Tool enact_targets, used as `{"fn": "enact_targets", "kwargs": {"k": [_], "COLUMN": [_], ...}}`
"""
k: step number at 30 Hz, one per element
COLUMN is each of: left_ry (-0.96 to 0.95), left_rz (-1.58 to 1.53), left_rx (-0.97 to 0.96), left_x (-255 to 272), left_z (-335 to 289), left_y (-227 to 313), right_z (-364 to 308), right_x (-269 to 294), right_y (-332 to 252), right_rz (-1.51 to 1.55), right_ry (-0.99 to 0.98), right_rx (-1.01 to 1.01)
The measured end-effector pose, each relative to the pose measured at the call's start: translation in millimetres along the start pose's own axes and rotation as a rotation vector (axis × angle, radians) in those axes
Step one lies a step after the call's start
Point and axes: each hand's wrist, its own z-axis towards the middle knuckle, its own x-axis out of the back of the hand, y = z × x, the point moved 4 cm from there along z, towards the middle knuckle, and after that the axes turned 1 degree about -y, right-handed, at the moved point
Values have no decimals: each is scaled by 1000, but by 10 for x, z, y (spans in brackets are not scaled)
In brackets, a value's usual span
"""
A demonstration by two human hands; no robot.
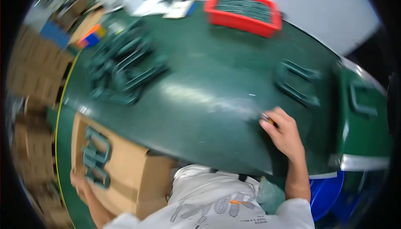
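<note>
My left hand (79,180) grips the left wall of an open cardboard box (123,156) at the lower left, its fingers partly hidden by the wall. Several green C-shaped metal frames (96,151) lie in a row inside that box. Over the right part of the green table, my right hand (285,131) is closed around a small tool with a yellow and dark body and a metallic tip (267,118); blur hides its exact kind. Beyond this hand a single green C-shaped frame (288,88) lies on the tabletop.
A heap of green C-shaped frames (125,64) covers the table's left side. At the back stands a red bin (246,22) filled with thin green pieces. One more frame (359,99) lies on a green surface at right. A blue bin (323,195) sits below; stacked cartons (35,68) stand left.
</note>
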Motion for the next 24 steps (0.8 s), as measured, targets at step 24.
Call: {"fn": "enact_targets", "kwargs": {"k": [24], "left_ry": [-1894], "left_rz": [-1513], "left_rx": [-188], "left_x": [1038], "left_z": [-3391], "left_y": [5268], "right_z": [-169], "right_x": [-160], "right_y": [-354], "right_rz": [-197], "right_ry": [60], "right_rx": [356]}}
